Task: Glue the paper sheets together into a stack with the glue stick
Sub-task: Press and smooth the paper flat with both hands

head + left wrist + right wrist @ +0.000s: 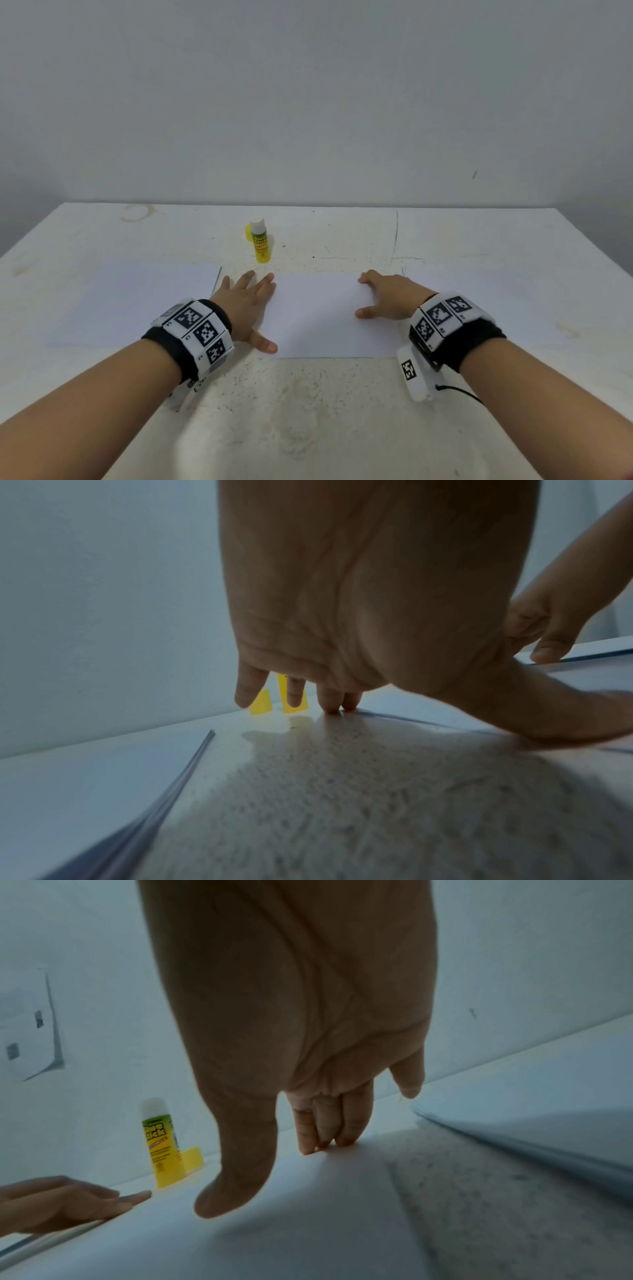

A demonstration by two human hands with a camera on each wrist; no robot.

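Left hand [247, 301] and right hand [388, 295] spread flat, holding nothing, pressing centre paper sheet [318, 315], uncapped glue stick [260, 241] upright beyond left fingertips.

The head camera looks forward and down from above both forearms, taking in the whole table [308, 411] and the wall behind. Each wrist camera sits low, close under its own palm, facing along the fingers toward that wall. The left wrist view catches the right hand [548, 631] at its right edge; the right wrist view catches the left hand [65, 1204] at lower left (all three share the glue stick [261, 241]).
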